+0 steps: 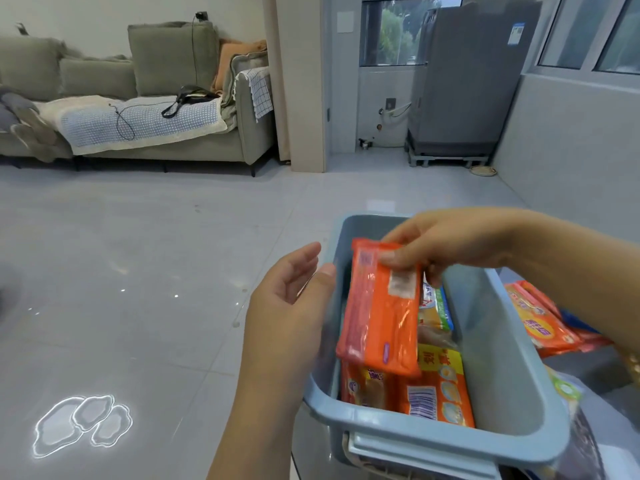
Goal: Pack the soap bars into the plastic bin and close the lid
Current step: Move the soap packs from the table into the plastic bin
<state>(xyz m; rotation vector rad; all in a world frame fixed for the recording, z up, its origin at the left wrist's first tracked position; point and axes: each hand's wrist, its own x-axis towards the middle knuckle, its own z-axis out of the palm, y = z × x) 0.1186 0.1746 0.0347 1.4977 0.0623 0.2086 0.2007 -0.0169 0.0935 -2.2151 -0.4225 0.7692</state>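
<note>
A pale blue plastic bin stands open at the lower right, with several wrapped soap bars lying inside it. My right hand pinches the top of an orange-wrapped soap bar and holds it upright over the bin's left side. My left hand rests against the bin's left rim with its fingers spread and touches the bar's edge. More orange soap packs lie outside the bin to its right. I see no lid that I can name for sure.
Grey tiled floor spreads to the left. A green sofa stands along the far wall. A grey appliance sits at the back right. Clear plastic wrapping lies right of the bin.
</note>
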